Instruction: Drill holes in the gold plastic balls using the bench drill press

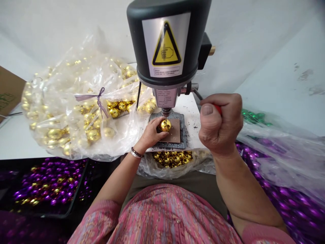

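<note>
My left hand [151, 133] pinches a shiny gold ball [165, 125] and holds it on the brown pad [175, 135] of a small drill press, right under the drill bit [166, 114]. My right hand [220, 124] is a closed fist around the press lever, whose red knob [218, 109] shows just behind the fingers. The dark grey press head [165, 44] with a yellow warning sticker towers over the pad. A bracelet sits on my left wrist.
A large clear bag of gold balls [83, 112], tied with purple ribbon, lies at the left. A bag with more gold balls [172, 159] hangs below the pad. Purple beads fill a black tray [48, 184] lower left and plastic [286, 196] at right. Green beads [254, 117] lie far right.
</note>
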